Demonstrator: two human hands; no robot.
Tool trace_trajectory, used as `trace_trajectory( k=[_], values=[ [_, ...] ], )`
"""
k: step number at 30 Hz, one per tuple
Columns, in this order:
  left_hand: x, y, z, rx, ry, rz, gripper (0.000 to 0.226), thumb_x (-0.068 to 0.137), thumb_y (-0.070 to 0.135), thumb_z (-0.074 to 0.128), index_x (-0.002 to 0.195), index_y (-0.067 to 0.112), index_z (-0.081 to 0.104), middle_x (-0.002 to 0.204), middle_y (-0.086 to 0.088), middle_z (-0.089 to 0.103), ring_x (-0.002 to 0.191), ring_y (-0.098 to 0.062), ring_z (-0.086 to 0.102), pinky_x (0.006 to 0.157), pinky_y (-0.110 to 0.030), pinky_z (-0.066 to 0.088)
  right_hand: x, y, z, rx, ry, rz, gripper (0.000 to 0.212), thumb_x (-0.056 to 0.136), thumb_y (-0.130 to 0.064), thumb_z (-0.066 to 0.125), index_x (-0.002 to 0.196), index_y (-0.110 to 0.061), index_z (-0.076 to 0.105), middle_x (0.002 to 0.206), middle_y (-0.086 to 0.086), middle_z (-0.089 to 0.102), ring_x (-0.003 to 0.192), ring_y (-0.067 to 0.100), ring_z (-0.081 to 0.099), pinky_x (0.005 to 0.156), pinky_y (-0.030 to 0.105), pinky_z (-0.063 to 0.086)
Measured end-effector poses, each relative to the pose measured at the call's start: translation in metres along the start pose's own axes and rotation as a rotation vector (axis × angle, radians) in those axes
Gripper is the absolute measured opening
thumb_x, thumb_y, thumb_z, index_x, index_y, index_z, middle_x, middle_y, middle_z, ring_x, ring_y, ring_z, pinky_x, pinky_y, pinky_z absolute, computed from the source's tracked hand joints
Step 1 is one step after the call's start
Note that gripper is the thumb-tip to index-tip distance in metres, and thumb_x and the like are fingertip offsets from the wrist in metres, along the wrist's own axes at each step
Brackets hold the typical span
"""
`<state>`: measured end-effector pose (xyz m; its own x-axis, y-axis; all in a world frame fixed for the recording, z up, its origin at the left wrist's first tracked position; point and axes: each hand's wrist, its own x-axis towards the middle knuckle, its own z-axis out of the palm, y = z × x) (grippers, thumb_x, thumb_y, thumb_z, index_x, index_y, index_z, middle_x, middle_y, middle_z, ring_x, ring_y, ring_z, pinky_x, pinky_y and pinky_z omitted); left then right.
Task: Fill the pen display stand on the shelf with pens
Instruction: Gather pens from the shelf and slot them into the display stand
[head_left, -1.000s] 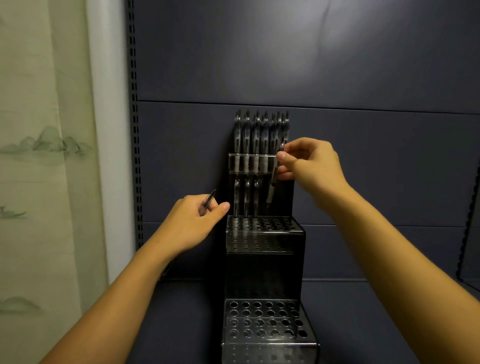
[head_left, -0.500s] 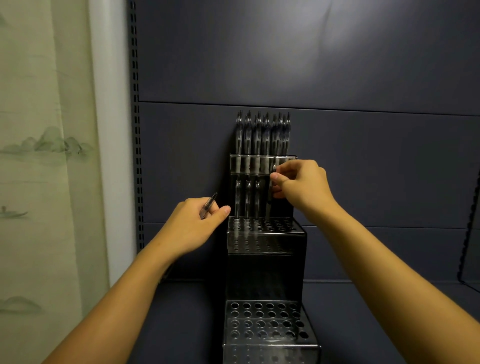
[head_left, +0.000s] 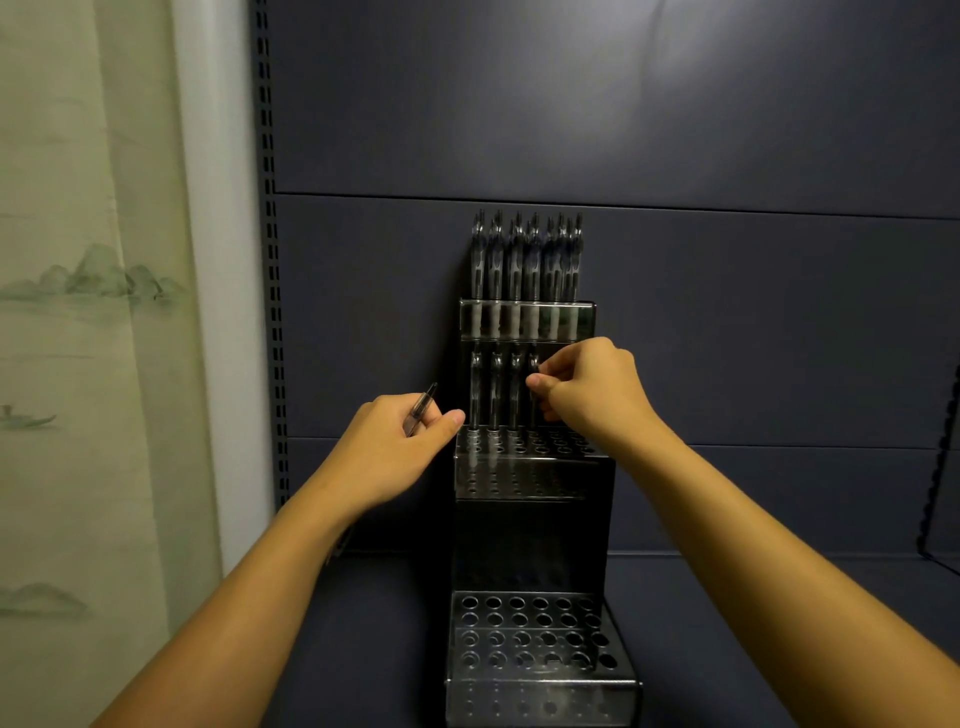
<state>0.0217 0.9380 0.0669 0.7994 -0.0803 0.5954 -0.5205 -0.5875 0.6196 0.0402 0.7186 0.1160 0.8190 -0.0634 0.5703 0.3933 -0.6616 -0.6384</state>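
Right hand (head_left: 592, 387) pinches pen (head_left: 533, 387) — upright, tip down.

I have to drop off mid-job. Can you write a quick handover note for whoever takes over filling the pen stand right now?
Right hand: pinches the fourth pen of the middle tier, seating it in the back row; its grip is not released.
Left hand: holds one spare pen, beside the stand's left edge.
Pen display stand: stands on the shelf against the back panel.
Done: top tier looks full; three pens stand in the middle tier's back row.
Left: the rest of the middle tier's holes, and the whole bottom tier, which holds no pens.
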Motion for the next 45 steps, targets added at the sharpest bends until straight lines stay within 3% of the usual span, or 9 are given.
trace_trajectory(
  k=[6, 10, 16, 18, 21, 28, 35, 40, 45],
  values=[
    [0.000, 0.001, -0.001, 0.000, 0.004, -0.001, 0.041, 0.095, 0.043, 0.063, 0.074, 0.009, 0.059, 0.053, 0.010, 0.042, 0.050, -0.002, 0.039, 0.055, -0.021, 0.036, -0.007, -0.010, -0.013, -0.180, -0.019, -0.029, 0.026, 0.092, -0.028, 0.074, 0.094, -0.002, 0.076, 0.080, 0.012, 0.071, 0.085, 0.024, 0.070, 0.080, 0.035, 0.058],
    [0.003, 0.004, -0.002, 0.000, 0.007, 0.001, 0.041, 0.094, 0.043, 0.064, 0.076, 0.007, 0.060, 0.052, 0.010, 0.043, 0.050, -0.002, 0.039, 0.055, -0.021, 0.037, -0.007, -0.026, -0.022, -0.278, 0.021, -0.092, 0.038, 0.089, -0.036, 0.077, 0.093, 0.002, 0.076, 0.089, 0.015, 0.074, 0.088, 0.026, 0.069, 0.082, 0.040, 0.060],
    [0.006, 0.017, 0.000, -0.018, 0.002, 0.017, 0.039, 0.095, 0.040, 0.064, 0.074, 0.008, 0.057, 0.051, 0.011, 0.044, 0.049, -0.003, 0.040, 0.049, -0.016, 0.033, -0.021, -0.060, -0.017, -0.129, -0.206, -0.262, 0.023, 0.084, -0.035, 0.081, 0.101, -0.020, 0.077, 0.079, -0.014, 0.067, 0.076, -0.003, 0.062, 0.071, 0.014, 0.050],
    [0.006, 0.021, 0.001, -0.022, -0.020, 0.020, 0.038, 0.095, 0.037, 0.063, 0.072, 0.007, 0.056, 0.053, 0.009, 0.045, 0.051, -0.005, 0.040, 0.051, -0.024, 0.034, -0.021, -0.064, -0.012, -0.146, -0.260, -0.326, 0.026, 0.083, -0.033, 0.082, 0.107, -0.023, 0.077, 0.082, -0.019, 0.065, 0.076, -0.009, 0.057, 0.063, 0.003, 0.040],
    [0.007, 0.025, 0.000, -0.007, -0.051, 0.015, 0.029, 0.095, 0.030, 0.062, 0.072, 0.014, 0.060, 0.057, 0.000, 0.055, 0.054, -0.011, 0.047, 0.056, -0.035, 0.038, -0.021, -0.065, -0.004, -0.123, -0.312, -0.384, 0.025, 0.081, -0.026, 0.084, 0.105, -0.026, 0.078, 0.083, -0.017, 0.070, 0.074, -0.010, 0.061, 0.061, 0.000, 0.042],
    [0.005, 0.024, -0.004, -0.005, -0.068, 0.013, 0.022, 0.095, 0.034, 0.062, 0.088, 0.014, 0.069, 0.080, -0.013, 0.071, 0.077, -0.034, 0.067, 0.062, -0.038, 0.047, -0.022, -0.056, 0.005, 0.072, -0.328, -0.402, 0.014, 0.080, -0.022, 0.085, 0.093, -0.024, 0.080, 0.083, -0.011, 0.076, 0.084, -0.002, 0.070, 0.075, 0.012, 0.054],
    [0.006, 0.024, -0.008, -0.013, -0.076, 0.014, 0.030, 0.095, 0.038, 0.063, 0.075, 0.017, 0.064, 0.059, 0.003, 0.057, 0.055, -0.009, 0.049, 0.056, -0.033, 0.039, -0.021, -0.050, 0.004, 0.295, -0.290, -0.361, 0.011, 0.081, -0.010, 0.083, 0.090, -0.015, 0.079, 0.087, 0.000, 0.078, 0.088, 0.012, 0.074, 0.088, 0.039, 0.061],
    [0.006, 0.010, -0.007, 0.004, -0.060, -0.007, 0.036, 0.092, 0.039, 0.068, 0.073, 0.010, 0.060, 0.052, 0.007, 0.046, 0.049, -0.007, 0.042, 0.054, -0.028, 0.037, -0.014, -0.050, -0.014, 0.662, -0.182, -0.228, 0.011, 0.086, 0.002, 0.075, 0.093, 0.007, 0.067, 0.097, 0.023, 0.075, 0.086, 0.026, 0.074, 0.082, 0.037, 0.062],
    [0.006, -0.002, -0.005, -0.030, -0.075, -0.021, 0.037, 0.094, 0.037, 0.066, 0.071, 0.010, 0.058, 0.049, 0.004, 0.037, 0.051, -0.013, 0.034, 0.055, -0.021, 0.037, -0.003, -0.048, -0.043, 0.766, -0.029, -0.170, 0.013, 0.087, 0.003, 0.074, 0.085, -0.003, 0.062, 0.095, 0.032, 0.072, 0.078, 0.030, 0.074, 0.069, 0.035, 0.063]
  ],
)
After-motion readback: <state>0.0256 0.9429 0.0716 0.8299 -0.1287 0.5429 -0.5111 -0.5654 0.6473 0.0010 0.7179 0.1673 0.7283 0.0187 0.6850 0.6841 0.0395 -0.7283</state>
